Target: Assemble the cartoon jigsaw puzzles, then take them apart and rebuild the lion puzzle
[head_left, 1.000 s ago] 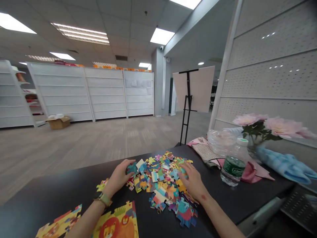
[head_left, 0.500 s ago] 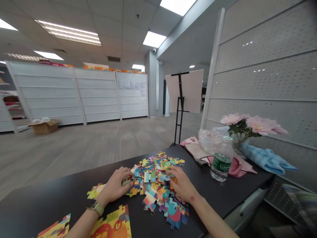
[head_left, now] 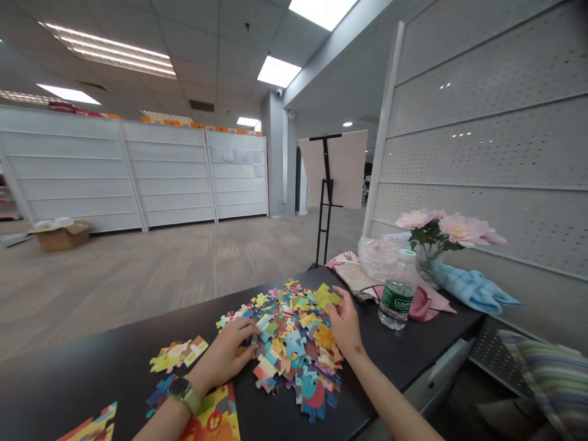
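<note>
A loose pile of colourful jigsaw puzzle pieces lies on the dark table. My right hand pinches a yellow-green puzzle piece between thumb and fingers, raised at the pile's far right side. At the left edge of the pile rests my left hand, its thumb and fingers apart and curved over pieces; I see nothing gripped in it. Partly under my left forearm is a joined puzzle section with an orange animal picture. A small group of yellow pieces sits left of that hand, and another section lies at the near left.
Right of the pile stands a water bottle with a green label. Behind it are folded cloths, a plastic bag, a vase of pink flowers and a blue cloth. An easel stands beyond the dark table.
My right hand has lifted the yellow-green puzzle piece and moved slightly right. My left hand has shifted a little right along the pile. The view has turned slightly right.
</note>
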